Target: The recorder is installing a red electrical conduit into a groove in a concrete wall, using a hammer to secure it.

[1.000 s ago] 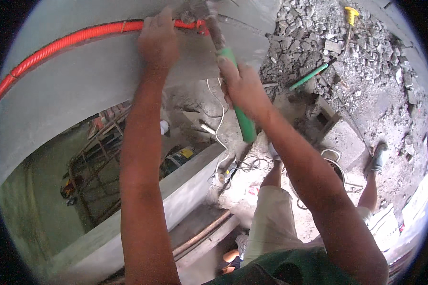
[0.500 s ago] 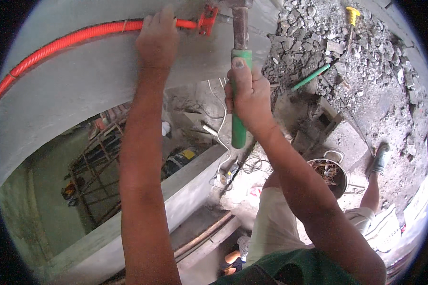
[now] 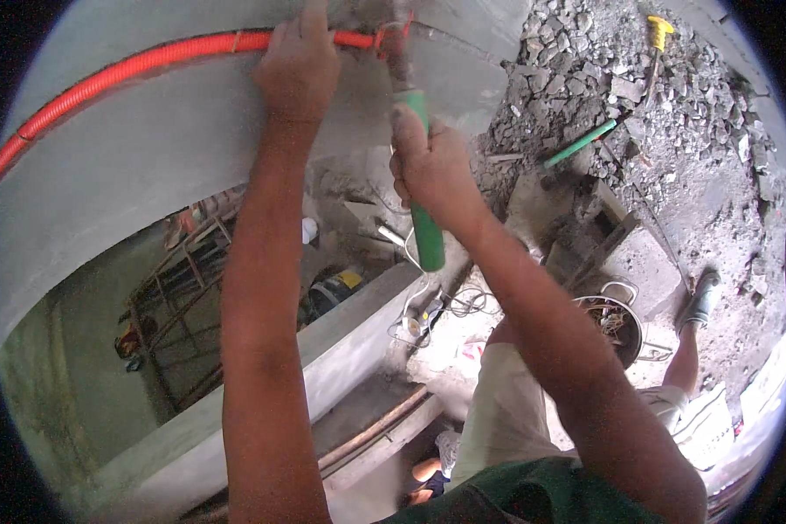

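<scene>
A red corrugated conduit runs in a curved line along the grey wall to a small red box set in it. My left hand is up at the wall, its fingers bent over the conduit just left of the box; its fingertips are partly hidden. In my right hand is a hammer, gripped by its green handle. The hammer's metal shaft crosses in front of the red box, and its head is cut off by the top edge.
Broken rubble covers the ground at right, with a yellow-handled tool and a green rod on it. Below lie a concrete block, a metal pot of scraps and loose cables. An opening at left shows a metal frame.
My right hand has swung the hammer leftward and tilted it, so its shaft now overlaps the red box. My left hand stays at the conduit, almost unmoved.
</scene>
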Motion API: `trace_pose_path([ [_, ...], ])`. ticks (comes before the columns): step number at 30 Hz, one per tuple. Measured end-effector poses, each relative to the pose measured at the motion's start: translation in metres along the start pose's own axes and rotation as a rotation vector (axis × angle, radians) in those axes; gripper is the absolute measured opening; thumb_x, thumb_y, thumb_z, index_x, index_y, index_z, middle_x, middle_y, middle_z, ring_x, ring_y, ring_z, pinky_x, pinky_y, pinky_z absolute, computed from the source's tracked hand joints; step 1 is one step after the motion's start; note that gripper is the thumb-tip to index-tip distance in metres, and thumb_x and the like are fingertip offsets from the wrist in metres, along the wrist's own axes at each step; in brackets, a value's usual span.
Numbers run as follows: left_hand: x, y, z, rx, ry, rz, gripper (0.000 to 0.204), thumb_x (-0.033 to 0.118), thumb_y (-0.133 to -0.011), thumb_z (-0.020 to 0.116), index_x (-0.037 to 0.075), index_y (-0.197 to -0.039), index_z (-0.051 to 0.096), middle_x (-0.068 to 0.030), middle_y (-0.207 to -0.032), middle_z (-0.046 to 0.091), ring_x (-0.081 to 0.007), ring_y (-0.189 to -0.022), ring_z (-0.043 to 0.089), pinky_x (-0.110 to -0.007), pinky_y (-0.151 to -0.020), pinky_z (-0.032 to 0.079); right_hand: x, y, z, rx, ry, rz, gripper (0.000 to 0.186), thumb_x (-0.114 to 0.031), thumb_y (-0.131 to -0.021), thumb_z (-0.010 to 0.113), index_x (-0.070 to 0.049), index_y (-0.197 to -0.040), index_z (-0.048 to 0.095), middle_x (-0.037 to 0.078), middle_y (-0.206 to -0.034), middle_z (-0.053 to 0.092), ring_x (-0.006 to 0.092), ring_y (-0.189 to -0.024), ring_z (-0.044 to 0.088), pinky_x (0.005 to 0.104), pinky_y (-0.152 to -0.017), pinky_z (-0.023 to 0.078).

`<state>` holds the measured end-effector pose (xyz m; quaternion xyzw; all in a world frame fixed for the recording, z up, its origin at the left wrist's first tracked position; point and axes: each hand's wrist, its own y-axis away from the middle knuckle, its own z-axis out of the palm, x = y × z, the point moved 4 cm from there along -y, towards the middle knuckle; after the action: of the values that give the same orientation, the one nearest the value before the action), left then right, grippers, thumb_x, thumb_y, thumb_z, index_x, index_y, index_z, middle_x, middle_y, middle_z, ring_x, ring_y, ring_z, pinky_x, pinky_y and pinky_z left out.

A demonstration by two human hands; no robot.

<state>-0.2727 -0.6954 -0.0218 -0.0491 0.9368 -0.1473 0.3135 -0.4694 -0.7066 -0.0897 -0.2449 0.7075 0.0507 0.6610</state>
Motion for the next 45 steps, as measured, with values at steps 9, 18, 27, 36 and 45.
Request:
trace_pose_path([
  [9, 0.004, -0.002, -0.003, -0.038, -0.017, -0.04, 0.038, 0.023, -0.085, 0.069, 0.009, -0.119, 0.058, -0.0105, -0.093, 0.068, -0.033, -0.084, 0.065, -0.047, -0.072, 0.054, 0.024, 0.014, 0.019, -0.258, -0.673, 0.76, 0.055, -0.046, -0.099, 0.048, 0.002, -0.074, 0.056, 0.014, -0.056, 0.056, 0.0264, -0.048, 0.059, 0.0427, -0.048, 0.047],
  [18, 0.006, 0.0, -0.004, -0.103, -0.03, -0.065, 0.035, 0.023, -0.089, 0.065, 0.008, -0.119, 0.058, -0.013, -0.101, 0.068, -0.0339, -0.09, 0.065, -0.047, -0.076, 0.053, 0.015, 0.023, 0.02, -0.063, -0.813, 0.748, 0.048, -0.048, -0.098, 0.051, -0.003, -0.081, 0.053, 0.004, -0.057, 0.051, 0.0131, -0.043, 0.049, 0.0292, -0.04, 0.039],
  [27, 0.006, -0.005, -0.002, -0.254, 0.079, -0.226, 0.034, 0.019, -0.089, 0.063, 0.006, -0.12, 0.058, -0.0151, -0.105, 0.067, -0.0348, -0.098, 0.063, -0.048, -0.08, 0.052, 0.063, 0.066, -0.085, -0.256, -0.741, 0.948, 0.044, -0.044, -0.1, 0.047, -0.005, -0.082, 0.055, 0.007, -0.058, 0.052, 0.0165, -0.043, 0.051, 0.0338, -0.042, 0.041],
  [36, 0.017, 0.015, -0.019, -0.131, 0.253, -0.094, 0.036, 0.012, -0.088, 0.059, 0.006, -0.123, 0.054, -0.0137, -0.122, 0.058, -0.0342, -0.116, 0.054, -0.045, -0.095, 0.048, 0.086, 0.065, -0.218, -0.133, -0.578, 1.103, 0.048, -0.058, -0.097, 0.046, -0.011, -0.086, 0.049, -0.001, -0.06, 0.044, 0.0104, -0.042, 0.044, 0.0271, -0.038, 0.042],
  [45, -0.009, 0.014, -0.058, -0.081, -0.019, 0.041, 0.03, 0.016, -0.085, 0.064, 0.009, -0.115, 0.059, -0.0085, -0.117, 0.058, -0.0327, -0.123, 0.05, -0.06, -0.107, 0.031, 0.091, 0.091, -0.196, -0.214, -0.51, 1.086, 0.048, -0.057, -0.098, 0.046, -0.011, -0.085, 0.049, 0.0, -0.058, 0.045, 0.0105, -0.042, 0.044, 0.0263, -0.039, 0.04],
])
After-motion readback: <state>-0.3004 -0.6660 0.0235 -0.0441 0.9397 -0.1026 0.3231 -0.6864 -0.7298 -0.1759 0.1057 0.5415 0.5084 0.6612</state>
